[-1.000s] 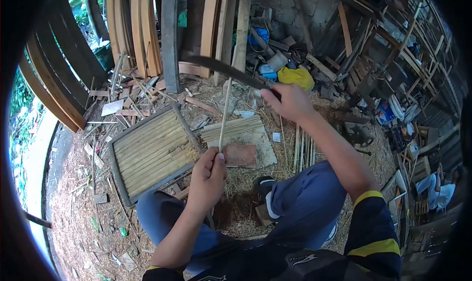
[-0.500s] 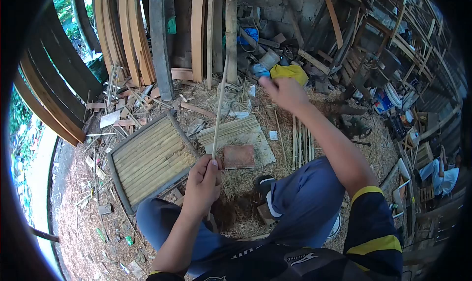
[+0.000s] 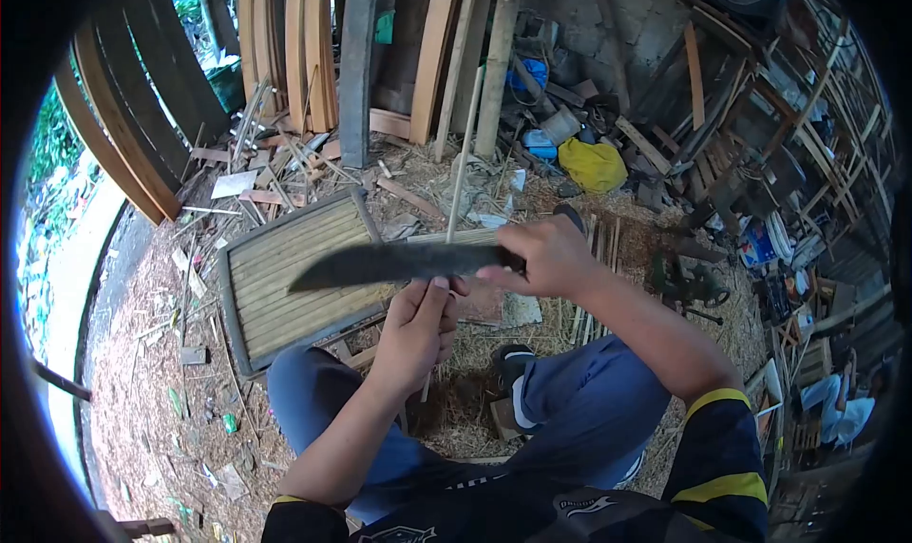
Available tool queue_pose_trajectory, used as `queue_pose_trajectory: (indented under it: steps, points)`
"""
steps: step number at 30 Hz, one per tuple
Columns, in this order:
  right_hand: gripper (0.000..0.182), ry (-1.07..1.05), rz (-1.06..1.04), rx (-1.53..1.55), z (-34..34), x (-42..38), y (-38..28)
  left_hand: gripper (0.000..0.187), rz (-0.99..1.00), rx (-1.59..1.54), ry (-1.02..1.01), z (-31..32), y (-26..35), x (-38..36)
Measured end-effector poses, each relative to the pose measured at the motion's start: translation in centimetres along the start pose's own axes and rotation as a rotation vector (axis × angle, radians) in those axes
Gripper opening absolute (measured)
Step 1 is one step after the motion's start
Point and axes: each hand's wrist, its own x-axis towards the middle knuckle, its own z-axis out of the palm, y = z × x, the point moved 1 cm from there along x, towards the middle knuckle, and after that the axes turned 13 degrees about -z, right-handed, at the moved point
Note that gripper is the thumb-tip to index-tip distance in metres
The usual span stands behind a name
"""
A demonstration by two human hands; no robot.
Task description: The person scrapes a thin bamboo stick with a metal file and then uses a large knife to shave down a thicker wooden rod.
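Observation:
My left hand (image 3: 416,334) is closed around a long thin stick (image 3: 465,168), which points up and away from me. In my right hand (image 3: 551,258) is a machete (image 3: 394,266), gripped by its dark handle. Its broad blade points left and crosses the stick just above my left fingers. Behind the blade, a reddish block (image 3: 483,305) on a pale board (image 3: 522,308) is partly covered. A framed panel of bamboo slats (image 3: 290,275) lies left of my left hand.
Wood shavings and offcuts cover the ground around my bent legs. Tall planks (image 3: 356,77) lean at the back. A yellow bag (image 3: 592,166) lies among clutter at the back right. Another person (image 3: 839,410) sits at the far right.
My right hand has come down and nearer, bringing the machete blade across the stick. My left hand still grips the stick. The camera view has shifted, so the background sits further right.

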Motion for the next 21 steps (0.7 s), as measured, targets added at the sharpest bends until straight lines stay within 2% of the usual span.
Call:
queue_pose_trajectory:
  steps: [1,4,7,10,14,15,16,18,19,21]
  points:
    - [0.054,0.023,-0.067,-0.052,0.5,-0.1,-0.1,0.025,0.022,0.033,0.020,0.1,-0.2,-0.2]
    - [0.055,0.053,-0.039,-0.089,0.2,-0.2,2.4,0.026,0.059,0.054,0.028,0.6,0.2,-0.6]
    - [0.055,0.214,0.377,0.030,-1.0,-0.4,5.0,0.027,0.083,0.148,0.018,0.4,-0.4,-0.3]
    - [0.056,0.084,0.209,0.036,-0.9,-1.6,3.5,0.026,0.120,0.172,0.006,0.3,-0.4,-0.3]
    - [0.056,0.113,0.364,-0.023,-1.3,-1.3,5.8,0.026,0.113,0.227,0.032,-0.3,-0.6,-0.8]
    - [0.055,0.179,0.601,0.032,-2.1,-0.7,6.6,0.026,0.082,0.208,0.033,-0.3,-0.7,-1.2]
    - [0.054,0.173,0.539,0.029,-1.9,-1.2,6.5,0.026,0.051,0.192,0.030,-0.1,-0.8,-1.3]
    - [0.054,0.157,0.402,0.016,-1.6,-2.1,5.9,0.026,0.122,0.293,0.078,-0.2,-0.8,-1.0]
    - [0.053,-0.016,0.269,0.000,-1.9,-2.4,4.5,0.026,0.151,0.345,0.103,-0.2,-0.9,-0.9]
    - [0.055,0.013,0.401,-0.082,-1.7,-2.6,5.9,0.026,0.079,0.344,0.115,-0.5,-0.6,-1.1]
